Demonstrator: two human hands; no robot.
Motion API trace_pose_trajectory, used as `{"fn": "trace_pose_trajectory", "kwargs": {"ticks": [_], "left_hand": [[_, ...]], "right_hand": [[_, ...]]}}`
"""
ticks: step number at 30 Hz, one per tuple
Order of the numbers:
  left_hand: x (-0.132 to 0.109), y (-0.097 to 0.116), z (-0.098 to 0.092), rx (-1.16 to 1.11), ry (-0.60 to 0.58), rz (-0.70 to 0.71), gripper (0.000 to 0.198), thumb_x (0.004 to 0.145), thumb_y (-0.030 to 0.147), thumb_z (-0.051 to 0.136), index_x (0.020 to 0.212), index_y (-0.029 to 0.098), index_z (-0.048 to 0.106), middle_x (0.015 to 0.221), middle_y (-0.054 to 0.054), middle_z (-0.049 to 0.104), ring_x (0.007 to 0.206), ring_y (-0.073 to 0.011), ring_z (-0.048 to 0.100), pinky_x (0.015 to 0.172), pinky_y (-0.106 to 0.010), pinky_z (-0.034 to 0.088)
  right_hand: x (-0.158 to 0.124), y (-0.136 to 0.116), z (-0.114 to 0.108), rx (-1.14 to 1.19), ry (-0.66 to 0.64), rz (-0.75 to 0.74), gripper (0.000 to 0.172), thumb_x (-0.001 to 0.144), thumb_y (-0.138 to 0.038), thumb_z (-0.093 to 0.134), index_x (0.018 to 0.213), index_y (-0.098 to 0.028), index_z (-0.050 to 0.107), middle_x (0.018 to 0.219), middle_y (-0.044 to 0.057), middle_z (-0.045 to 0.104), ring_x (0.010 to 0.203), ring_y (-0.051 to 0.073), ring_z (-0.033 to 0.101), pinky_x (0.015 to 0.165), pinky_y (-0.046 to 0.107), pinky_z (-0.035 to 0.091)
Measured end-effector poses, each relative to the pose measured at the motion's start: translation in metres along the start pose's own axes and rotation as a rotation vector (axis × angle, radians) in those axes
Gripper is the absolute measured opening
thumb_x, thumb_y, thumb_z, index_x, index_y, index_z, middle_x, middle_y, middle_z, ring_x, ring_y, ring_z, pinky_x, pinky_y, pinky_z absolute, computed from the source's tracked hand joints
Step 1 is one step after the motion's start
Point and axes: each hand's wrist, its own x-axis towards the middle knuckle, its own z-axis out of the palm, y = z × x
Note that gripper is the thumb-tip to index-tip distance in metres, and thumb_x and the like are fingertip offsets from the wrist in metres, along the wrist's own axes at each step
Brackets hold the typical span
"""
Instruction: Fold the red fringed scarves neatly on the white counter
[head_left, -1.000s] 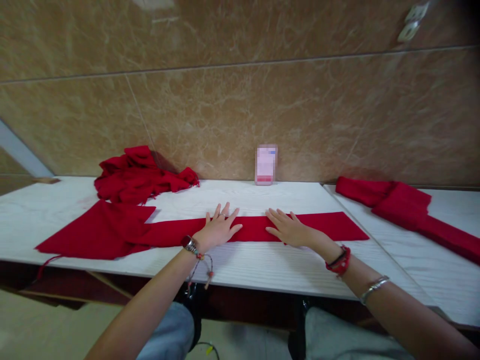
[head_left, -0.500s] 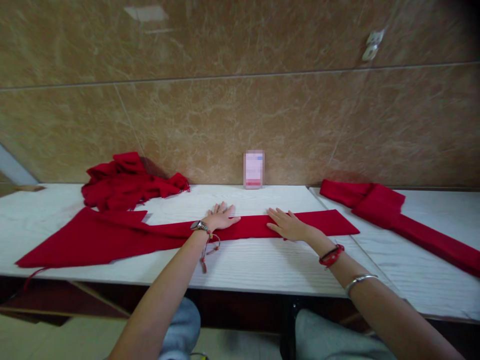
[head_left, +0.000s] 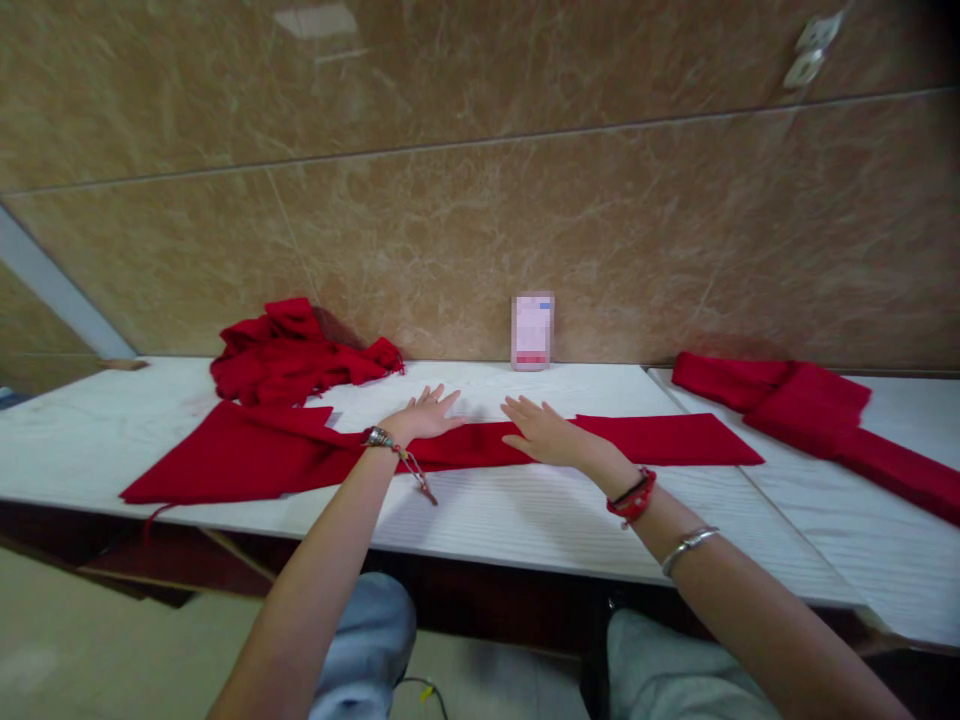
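Note:
A long red cloth (head_left: 667,440) lies across the white table, a flat narrow band on the right and a wider, spread part on the left. My left hand (head_left: 426,415) rests at the band's upper edge near the middle, fingers spread and holding nothing. Over the same band, a little to the right, is my right hand (head_left: 544,430), its fingers stretched out toward the left. Nothing is gripped by either hand. Whether the palms press on the cloth cannot be seen.
A crumpled red cloth heap (head_left: 292,350) lies against the wall at the left. Another folded red cloth (head_left: 810,405) stretches to the right edge. A pink and white upright object (head_left: 533,332), blurred out, leans on the wall behind the table (head_left: 525,515).
Both hands have shifted left relative to the cloth, my right hand more clearly. The camera view has turned a little to the left.

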Motion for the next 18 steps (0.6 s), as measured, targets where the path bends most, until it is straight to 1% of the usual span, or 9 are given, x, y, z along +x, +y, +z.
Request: {"fn": "trace_pose_trajectory", "kwargs": {"ticks": [2,4,6,7,9,11,14,16,18], "left_hand": [[-0.017,-0.029,-0.012,0.006,-0.034,-0.002,0.071,0.078,0.046,0.046,0.138,0.016,0.023,0.145,-0.012,0.019,0.133,-0.0279,0.013,0.105,-0.042,0.016],[-0.037,-0.062,-0.020,0.006,-0.089,0.001,0.073,0.066,0.039,0.060,0.132,0.020,0.036,0.140,-0.008,0.034,0.127,-0.0250,0.031,0.101,-0.032,0.027],[-0.056,-0.092,-0.024,0.003,-0.134,-0.034,0.063,0.061,0.031,0.061,0.122,0.023,0.048,0.129,-0.004,0.049,0.116,-0.0238,0.045,0.093,-0.028,0.037],[-0.064,-0.105,-0.024,0.003,-0.129,-0.045,0.058,0.059,0.029,0.060,0.116,0.022,0.052,0.122,-0.004,0.054,0.109,-0.0236,0.050,0.090,-0.028,0.040],[-0.077,-0.124,-0.019,0.000,-0.081,-0.029,0.050,0.057,0.027,0.059,0.107,0.020,0.057,0.112,-0.004,0.058,0.100,-0.0233,0.053,0.085,-0.028,0.042],[-0.086,-0.132,-0.011,-0.009,-0.019,0.047,0.044,0.056,0.024,0.058,0.101,0.020,0.058,0.106,-0.004,0.057,0.097,-0.0224,0.052,0.086,-0.027,0.041],[-0.090,-0.130,0.000,0.002,0.044,0.147,0.036,0.057,0.017,0.054,0.092,0.020,0.059,0.104,-0.004,0.055,0.096,-0.0209,0.050,0.087,-0.027,0.040],[-0.091,-0.126,0.001,0.068,0.100,0.155,0.026,0.059,0.013,0.050,0.083,0.019,0.058,0.100,-0.005,0.054,0.092,-0.0199,0.050,0.086,-0.027,0.040],[-0.092,-0.121,-0.003,0.158,0.183,0.146,0.019,0.063,0.012,0.046,0.078,0.018,0.056,0.093,-0.006,0.054,0.088,-0.0195,0.051,0.084,-0.027,0.041]], "right_hand": [[0.013,-0.027,-0.001,0.094,-0.035,-0.125,0.056,0.089,-0.040,0.034,0.136,-0.010,0.030,0.142,0.016,0.027,0.131,0.028,0.022,0.102,0.048,0.027],[0.021,-0.047,0.002,0.158,-0.071,-0.232,0.055,0.090,-0.041,0.032,0.138,-0.014,0.028,0.143,0.013,0.027,0.132,0.026,0.020,0.103,0.049,0.025],[0.024,-0.058,0.009,0.179,-0.099,-0.288,0.053,0.091,-0.042,0.028,0.138,-0.019,0.027,0.144,0.010,0.026,0.132,0.026,0.019,0.103,0.053,0.022],[0.024,-0.061,0.012,0.180,-0.107,-0.298,0.052,0.092,-0.043,0.026,0.138,-0.020,0.026,0.144,0.009,0.026,0.132,0.026,0.018,0.103,0.054,0.021],[0.023,-0.061,0.016,0.167,-0.105,-0.301,0.050,0.093,-0.041,0.023,0.138,-0.021,0.026,0.144,0.008,0.025,0.133,0.025,0.017,0.102,0.056,0.020],[0.021,-0.060,0.018,0.141,-0.076,-0.308,0.047,0.094,-0.037,0.022,0.138,-0.021,0.027,0.144,0.009,0.026,0.133,0.024,0.017,0.102,0.054,0.021],[0.018,-0.059,0.018,0.070,-0.019,-0.324,0.044,0.094,-0.029,0.021,0.136,-0.018,0.032,0.141,0.010,0.032,0.132,0.023,0.021,0.103,0.050,0.024],[0.017,-0.058,0.017,0.019,0.009,-0.348,0.043,0.094,-0.023,0.023,0.135,-0.015,0.034,0.140,0.011,0.035,0.131,0.022,0.024,0.103,0.048,0.025],[0.015,-0.057,0.015,-0.014,0.026,-0.384,0.043,0.092,-0.016,0.026,0.134,-0.015,0.036,0.138,0.010,0.037,0.130,0.022,0.025,0.103,0.047,0.026]]}}
